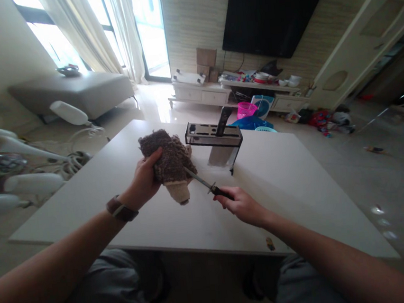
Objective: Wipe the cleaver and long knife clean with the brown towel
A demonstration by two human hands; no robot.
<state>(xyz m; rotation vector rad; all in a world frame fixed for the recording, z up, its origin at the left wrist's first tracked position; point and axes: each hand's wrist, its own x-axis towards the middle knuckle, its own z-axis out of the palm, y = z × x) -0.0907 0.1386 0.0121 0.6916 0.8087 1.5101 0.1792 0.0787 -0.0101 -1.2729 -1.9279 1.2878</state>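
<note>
My left hand (144, 178) is closed on a shaggy brown cloth (164, 150), thumb on top, above the white table. Below the cloth hangs a cream-coloured piece (178, 192) with a dark tip; I cannot tell whether it belongs to it. In my right hand (243, 205) is the black handle of a sharpening steel (199, 178) with a small crossguard. Its grey rod points up and left, and the far end disappears at the cloth's edge. Just beyond the hands stands a metal-and-black knife block (200, 133), with one black handle (223, 118) sticking up from it.
The white table (283, 177) spans the space before me. A small yellow-and-dark object (270, 244) lies at its near edge. White chairs (35, 184) stand at left. Past the table are a pink basket (246, 110), a low cabinet (202, 95) and a grey bench (85, 93).
</note>
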